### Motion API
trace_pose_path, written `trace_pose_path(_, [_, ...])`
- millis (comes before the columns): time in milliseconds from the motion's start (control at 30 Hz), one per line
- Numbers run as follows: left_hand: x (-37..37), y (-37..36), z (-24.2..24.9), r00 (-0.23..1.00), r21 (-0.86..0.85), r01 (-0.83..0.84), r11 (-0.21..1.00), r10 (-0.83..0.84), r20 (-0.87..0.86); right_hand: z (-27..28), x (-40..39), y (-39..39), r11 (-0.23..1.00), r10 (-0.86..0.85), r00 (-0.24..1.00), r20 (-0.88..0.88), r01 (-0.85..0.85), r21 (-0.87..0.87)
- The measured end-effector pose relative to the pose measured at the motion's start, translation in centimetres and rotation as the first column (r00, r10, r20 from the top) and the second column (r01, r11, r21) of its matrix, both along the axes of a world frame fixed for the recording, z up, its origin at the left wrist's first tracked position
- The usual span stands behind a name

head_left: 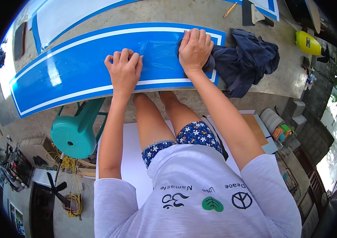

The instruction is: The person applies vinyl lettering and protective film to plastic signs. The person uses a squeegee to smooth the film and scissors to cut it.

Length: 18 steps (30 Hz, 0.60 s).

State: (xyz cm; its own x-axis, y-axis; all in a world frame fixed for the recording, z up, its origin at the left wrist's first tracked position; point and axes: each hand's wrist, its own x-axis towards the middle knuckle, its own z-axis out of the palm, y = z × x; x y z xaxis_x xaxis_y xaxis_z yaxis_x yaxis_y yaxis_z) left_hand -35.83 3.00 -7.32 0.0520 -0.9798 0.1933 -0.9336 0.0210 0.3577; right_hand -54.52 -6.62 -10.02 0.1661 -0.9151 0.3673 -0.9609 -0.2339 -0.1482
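Note:
A long blue sign panel with a white border line lies across the table in front of me. My left hand rests over its middle with the fingers curled in; what they hold, if anything, is hidden. Dark navy cloth is bunched at the panel's right end, and part of it is gripped under my right hand, which presses on the blue surface. Between the two hands a wrinkled, shiny patch of clear film lies on the panel.
Behind lies another white and blue panel. A squeegee-like scraper, a pen-like tool and a yellow spray bottle are at the far right. A phone-like dark object lies far left. Below stands a green stool.

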Motion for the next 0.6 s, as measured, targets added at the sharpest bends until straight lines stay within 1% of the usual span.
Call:
trace_pose_path(167, [0.2, 0.4, -0.2, 0.999, 0.015, 0.0, 1.0, -0.001, 0.039, 0.2, 0.1, 0.1, 0.999, -0.007, 0.999, -0.04, 0.008, 0.039])
trace_pose_path(233, [0.5, 0.6, -0.6, 0.999, -0.015, -0.008, 1.0, 0.009, 0.046, 0.1, 0.1, 0.1, 0.999, 0.011, 1.0, -0.011, -0.011, 0.044])
trace_pose_path(367, [0.9, 0.7, -0.8, 1.0, 0.01, -0.008, 1.0, 0.008, 0.009, 0.1, 0.1, 0.1, 0.999, 0.029, 1.0, -0.005, -0.029, 0.041])
trace_pose_path(433, [1.1, 0.7, -0.8, 1.0, -0.006, 0.0, 1.0, 0.0, -0.011, 0.1, 0.3, 0.1, 0.998, 0.023, 1.0, -0.015, -0.022, 0.054])
trace_pose_path(600, [1.4, 0.8, -0.6, 1.0, 0.012, -0.017, 1.0, 0.017, -0.014, 0.0, 0.3, 0.1, 0.999, 0.023, 0.999, -0.046, -0.021, 0.049])
